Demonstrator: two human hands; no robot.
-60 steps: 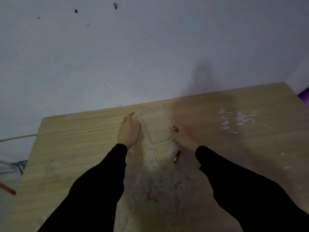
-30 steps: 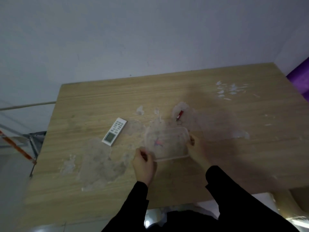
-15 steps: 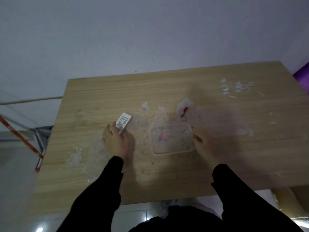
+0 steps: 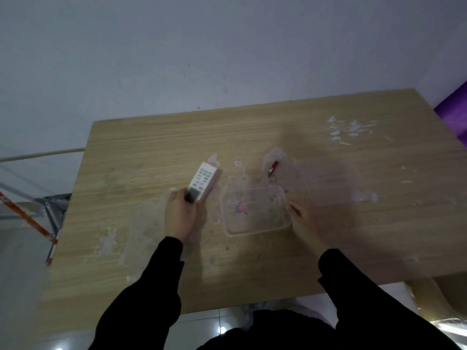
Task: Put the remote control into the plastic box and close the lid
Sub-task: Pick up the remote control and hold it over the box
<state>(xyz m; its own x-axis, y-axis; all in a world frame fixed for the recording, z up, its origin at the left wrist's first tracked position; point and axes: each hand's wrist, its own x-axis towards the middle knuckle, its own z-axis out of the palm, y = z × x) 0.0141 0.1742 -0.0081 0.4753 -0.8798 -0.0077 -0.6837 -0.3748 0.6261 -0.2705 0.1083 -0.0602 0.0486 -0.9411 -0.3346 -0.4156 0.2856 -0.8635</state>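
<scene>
A clear plastic box [image 4: 255, 231] lies open-topped on the wooden table [image 4: 353, 223], near the middle. No lid is visible. My left hand [image 4: 180, 215] grips the near end of the white remote control [image 4: 203, 181], which is tilted up off the table just left of the box. My right hand [image 4: 307, 221] rests against the box's right edge, blurred; whether its fingers grip the rim I cannot tell.
A small red keychain [image 4: 273, 168] lies on the table just beyond the box. White scuffed patches [image 4: 348, 132] mark the far right of the table. A metal frame with an orange bar [image 4: 38, 218] stands left of the table. Something purple [image 4: 454, 114] is at the right edge.
My left hand has closed on the remote and lifted it, moving it right toward the box. The box and my right hand stay in place.
</scene>
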